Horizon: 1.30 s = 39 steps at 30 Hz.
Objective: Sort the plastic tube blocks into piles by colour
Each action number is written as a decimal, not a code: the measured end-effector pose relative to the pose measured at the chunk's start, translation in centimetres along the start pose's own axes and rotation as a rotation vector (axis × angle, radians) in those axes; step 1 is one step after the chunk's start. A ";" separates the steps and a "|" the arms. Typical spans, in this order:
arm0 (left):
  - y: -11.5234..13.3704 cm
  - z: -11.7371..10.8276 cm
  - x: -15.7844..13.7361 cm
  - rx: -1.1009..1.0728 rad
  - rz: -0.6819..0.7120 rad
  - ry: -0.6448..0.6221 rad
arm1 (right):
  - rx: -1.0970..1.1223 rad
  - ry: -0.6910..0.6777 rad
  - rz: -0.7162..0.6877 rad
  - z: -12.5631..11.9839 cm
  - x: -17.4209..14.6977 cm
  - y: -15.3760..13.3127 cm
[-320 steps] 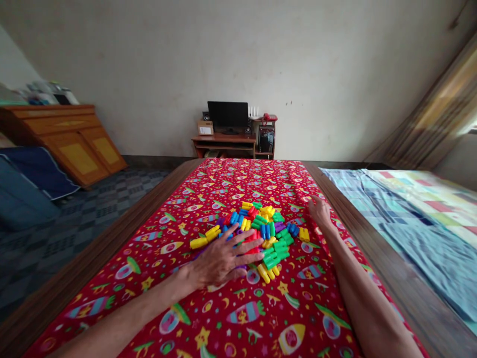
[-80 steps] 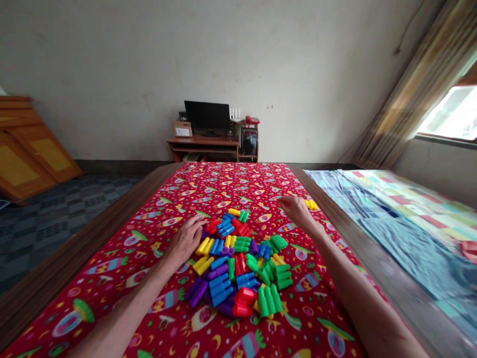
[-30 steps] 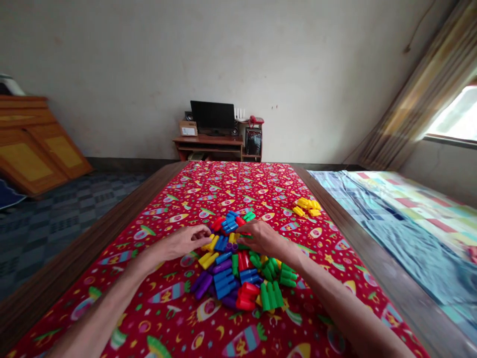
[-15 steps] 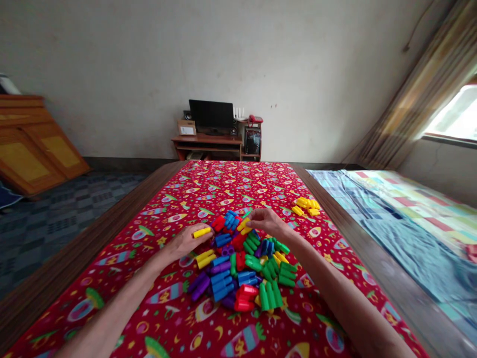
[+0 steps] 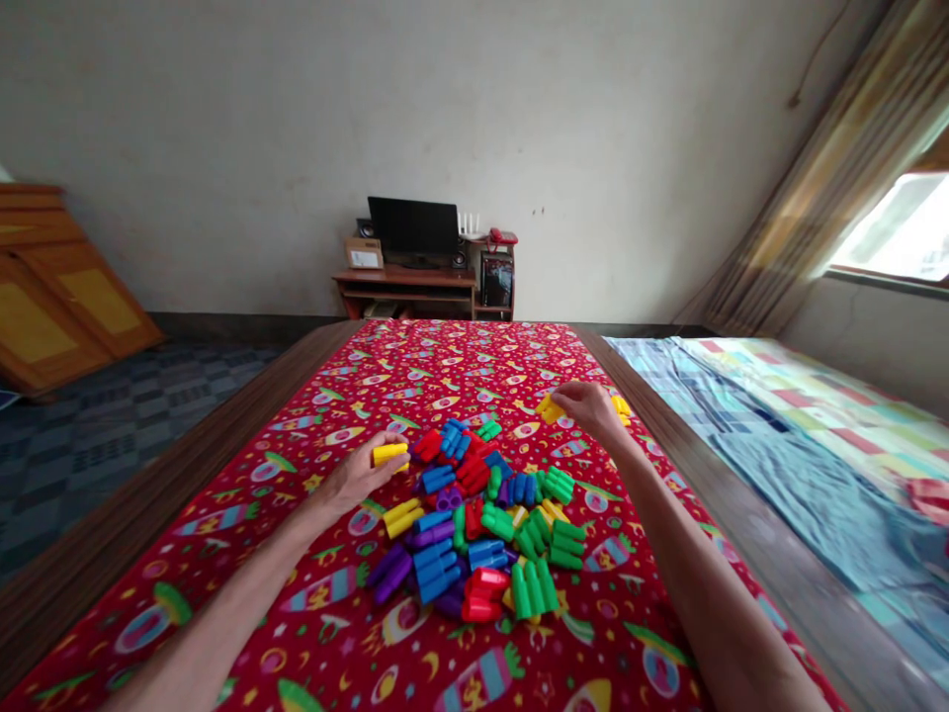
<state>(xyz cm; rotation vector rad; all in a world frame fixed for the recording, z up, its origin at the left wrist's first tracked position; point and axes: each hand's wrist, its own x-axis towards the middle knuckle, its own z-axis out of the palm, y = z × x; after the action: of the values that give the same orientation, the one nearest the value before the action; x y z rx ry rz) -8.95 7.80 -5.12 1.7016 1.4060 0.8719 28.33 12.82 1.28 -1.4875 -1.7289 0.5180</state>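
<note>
My left hand [image 5: 371,463] is closed on a yellow toy block [image 5: 389,454] of joined tubes, at the left edge of the pile. Farther off to the right, my right hand [image 5: 589,403] pinches another yellow block [image 5: 550,408] above the cloth. Partly behind that hand lies a group of yellow blocks [image 5: 621,406]. Between my forearms spreads a heap of tube-shaped blocks, among them a green block [image 5: 534,590], a red block [image 5: 485,593], a blue block [image 5: 437,571] and a purple block [image 5: 390,572]. One yellow block [image 5: 401,517] rests on the heap's left side.
A red patterned cloth [image 5: 445,376] covers the dark wooden table [image 5: 297,376]. To the right is a bed with a checked cover [image 5: 808,396]. Against the far wall stands a desk [image 5: 407,282] with a monitor [image 5: 413,227]. A wooden cabinet [image 5: 66,287] is at the left.
My right hand has carried its yellow block from the heap toward the yellow group at the right. My left hand has shifted slightly left, turning its yellow block.
</note>
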 end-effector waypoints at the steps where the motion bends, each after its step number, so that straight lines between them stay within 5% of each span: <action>1: -0.1 0.1 0.0 -0.026 -0.016 0.014 | -0.086 0.063 0.025 -0.8 0.1 0.6; 7: -0.2 0.1 0.0 -0.020 0.024 0.048 | -0.481 0.229 0.182 -4.6 -0.5 3.8; 13: 1.3 -0.5 -0.4 0.022 0.056 0.080 | -0.441 0.263 0.092 -4.8 -0.3 2.5; 16: 3.6 0.2 -0.8 -0.050 0.080 0.076 | -0.255 0.127 -0.045 -2.4 -0.8 -0.7; 20: 6.7 2.6 -1.7 -0.240 0.051 -0.005 | 0.055 -0.325 -0.330 2.5 -3.9 -5.6; 24: 7.5 4.6 -2.5 -0.325 0.011 -0.036 | 0.036 -0.553 -0.517 5.0 -6.9 -8.7; 28: 7.2 4.5 -2.7 -0.255 0.052 -0.055 | -0.113 -0.392 -0.448 3.8 -5.8 -8.1; 34: 8.6 3.6 -3.6 0.224 0.299 -0.166 | -0.536 0.125 -0.099 -0.8 -1.1 -1.1; 39: 8.2 4.5 -5.1 0.465 0.570 -0.292 | -0.712 0.145 0.041 -2.8 -0.4 3.7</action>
<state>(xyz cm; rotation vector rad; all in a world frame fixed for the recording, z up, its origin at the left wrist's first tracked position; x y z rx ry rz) -1.99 1.22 -0.39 2.5423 0.9780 0.5640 32.87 12.84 0.16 -1.9821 -1.8603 -0.2231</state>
